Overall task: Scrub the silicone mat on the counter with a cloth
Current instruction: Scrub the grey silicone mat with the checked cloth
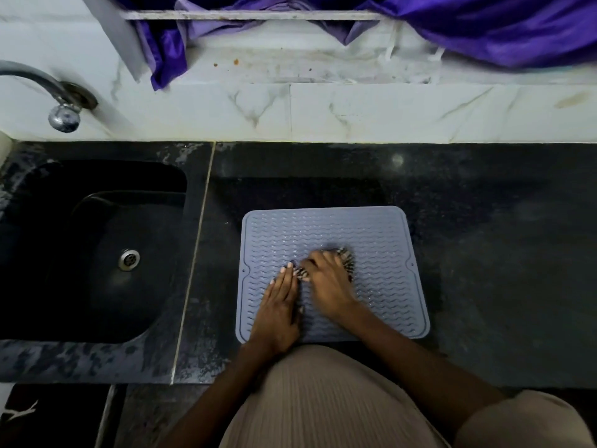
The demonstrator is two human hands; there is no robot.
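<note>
Mat (381,240) lies on counter (484,253), centre-right of frame. Left hand (279,305) flat, fingers straight, pinning mat. Right hand (326,279) gripping striped cloth (347,257) at mat centre. Risks: mat may slide if left hand lifts; wavy ridges could snag cloth.

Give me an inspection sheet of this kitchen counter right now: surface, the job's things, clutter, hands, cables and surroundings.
Surface: dark speckled stone counter, pale smears near the sink side.
Job's things: grey-blue ribbed silicone mat lies flat on the counter; striped cloth bunched on the mat, mostly covered by the right hand.
Clutter: nothing seen on the counter beyond the mat.
Hands: left hand lies flat on the mat, fingers straight; right hand grips the cloth, slightly blurred.
Cables: nothing seen.
Surroundings: black sink to the left, chrome tap above it, stained marble-look ledge, purple curtain hanging over it.
</note>
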